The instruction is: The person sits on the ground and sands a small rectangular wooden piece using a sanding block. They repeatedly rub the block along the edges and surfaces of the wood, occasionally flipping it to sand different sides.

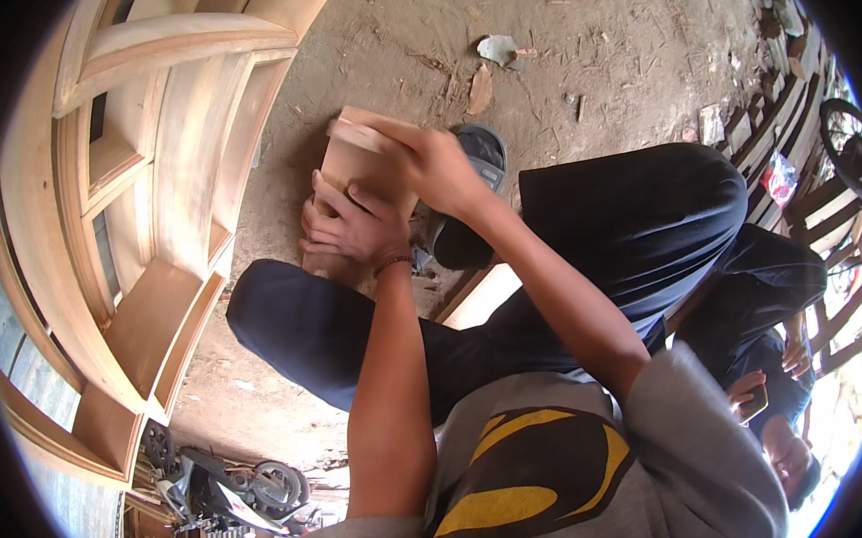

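Observation:
A flat wooden board (339,170) lies slantwise in front of me, its near end by my bent left knee. My left hand (357,225), with a beaded bracelet at the wrist, presses on the board and wraps its fingers over the left edge. Across the board's far end, my right hand (426,161) holds a small pale piece (359,135) against the surface. Motion blurs that piece, so its material is unclear. The right palm hides part of the board's right side.
A large wooden frame (181,172) with several openings stands at the left. My sandalled foot (482,151) is right of the board. Stacked timber (779,138) lines the right side, where another person (775,376) sits holding a phone (754,403). A motorcycle (231,487) stands at lower left.

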A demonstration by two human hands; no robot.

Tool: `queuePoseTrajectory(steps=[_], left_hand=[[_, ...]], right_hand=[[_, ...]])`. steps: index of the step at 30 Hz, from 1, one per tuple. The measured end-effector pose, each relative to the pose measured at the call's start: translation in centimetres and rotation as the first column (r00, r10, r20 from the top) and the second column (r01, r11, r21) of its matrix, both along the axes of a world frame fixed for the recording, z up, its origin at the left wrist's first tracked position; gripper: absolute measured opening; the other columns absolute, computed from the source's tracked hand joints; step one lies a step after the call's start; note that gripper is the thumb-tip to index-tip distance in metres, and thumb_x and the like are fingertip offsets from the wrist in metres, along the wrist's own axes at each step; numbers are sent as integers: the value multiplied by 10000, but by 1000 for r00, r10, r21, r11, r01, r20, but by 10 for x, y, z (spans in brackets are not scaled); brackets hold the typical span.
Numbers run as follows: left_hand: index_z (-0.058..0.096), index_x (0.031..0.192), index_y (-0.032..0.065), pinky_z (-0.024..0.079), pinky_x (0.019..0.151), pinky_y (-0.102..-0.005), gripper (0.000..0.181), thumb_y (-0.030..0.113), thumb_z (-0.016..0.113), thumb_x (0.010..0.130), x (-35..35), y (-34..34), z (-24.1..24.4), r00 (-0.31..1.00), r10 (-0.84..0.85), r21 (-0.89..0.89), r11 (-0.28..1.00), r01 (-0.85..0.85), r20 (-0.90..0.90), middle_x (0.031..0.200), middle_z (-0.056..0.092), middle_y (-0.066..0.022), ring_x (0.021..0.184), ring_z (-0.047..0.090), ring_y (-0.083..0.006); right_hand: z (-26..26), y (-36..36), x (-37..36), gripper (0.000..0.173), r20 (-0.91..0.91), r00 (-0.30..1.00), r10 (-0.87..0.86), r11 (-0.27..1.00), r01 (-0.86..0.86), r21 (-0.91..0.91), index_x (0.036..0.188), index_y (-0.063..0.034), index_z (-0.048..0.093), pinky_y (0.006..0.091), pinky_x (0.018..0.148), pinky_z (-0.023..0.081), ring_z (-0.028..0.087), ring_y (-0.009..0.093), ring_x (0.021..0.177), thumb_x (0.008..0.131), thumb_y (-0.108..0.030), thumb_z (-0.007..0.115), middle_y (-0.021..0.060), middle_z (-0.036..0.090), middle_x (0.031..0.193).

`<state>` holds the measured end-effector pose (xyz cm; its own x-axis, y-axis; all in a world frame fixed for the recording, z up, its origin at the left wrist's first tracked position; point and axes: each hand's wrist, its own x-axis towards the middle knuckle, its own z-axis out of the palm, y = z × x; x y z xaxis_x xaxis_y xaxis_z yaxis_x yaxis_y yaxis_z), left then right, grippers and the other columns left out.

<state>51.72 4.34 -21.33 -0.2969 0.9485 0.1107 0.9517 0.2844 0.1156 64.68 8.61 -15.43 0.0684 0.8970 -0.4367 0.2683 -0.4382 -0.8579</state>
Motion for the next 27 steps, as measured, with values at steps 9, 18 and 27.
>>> queuePoseTrajectory(steps=[9,18,27], left_hand=[[487,1370,141,186,1069,-608,526,460,338,978,1,-1,2,1000,-13,-13,1000,13,-25,1236,421,-143,1238,378,-317],[470,1384,122,189,1066,-601,523,430,345,980,1,-1,5,1000,-31,1,1000,31,2,1260,407,-163,1241,361,-344],[461,1388,127,190,1060,-615,521,419,354,970,2,2,4,1000,-18,-24,1000,18,6,1253,407,-164,1234,374,-349]], right_hand=[[-10,21,-13,350,64,997,36,987,-46,153,1203,3,615,391,810,510,658,399,940,864,-23,532,282,636,1020],[-4,27,-11,348,94,993,65,985,-79,151,1200,-3,614,399,728,517,665,389,803,863,-48,542,300,605,884],[-5,33,-13,395,146,985,88,979,-113,172,1199,-6,622,402,735,518,648,408,809,808,-24,568,297,618,888]])
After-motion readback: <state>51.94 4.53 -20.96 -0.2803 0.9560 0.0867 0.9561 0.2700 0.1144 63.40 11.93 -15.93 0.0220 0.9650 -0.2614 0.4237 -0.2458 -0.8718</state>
